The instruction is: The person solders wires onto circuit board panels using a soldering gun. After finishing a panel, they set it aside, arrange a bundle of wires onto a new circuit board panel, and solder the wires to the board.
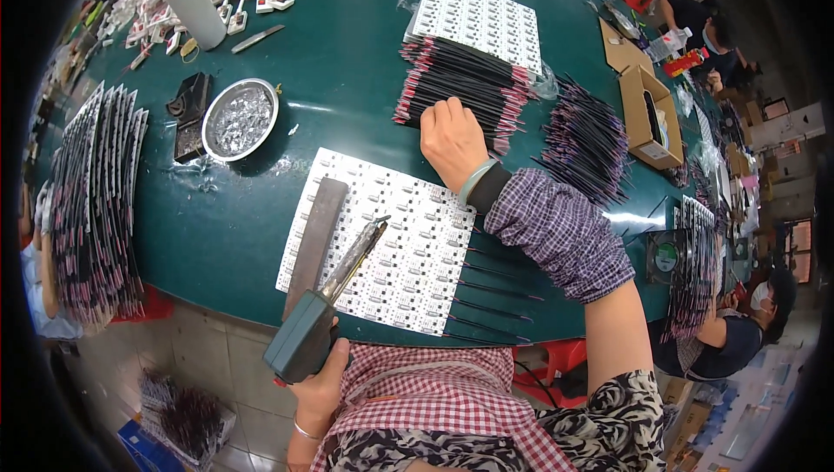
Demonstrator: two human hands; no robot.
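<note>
My left hand (320, 383) is wrapped round the grip of a dark green soldering gun (304, 333). Its metal tip slants up over a white sheet of small circuit boards (395, 250). Along the sheet's right edge, several black wires (495, 289) stick out toward the right. A dark flat bar (314, 233) lies across the sheet's left side. My right hand (453, 137) is closed, fingers curled down onto the near edge of a stack of black wires with red ends (460, 81). The fingertips are partly hidden among the wires.
White board sheets (478, 16) lie behind the wires; another wire pile (586, 142) and a cardboard box (651, 116) are to the right. Left stand a metal bowl of solder scraps (241, 120), a grey tumbler (189, 4) and wired boards (100, 202). People work at right.
</note>
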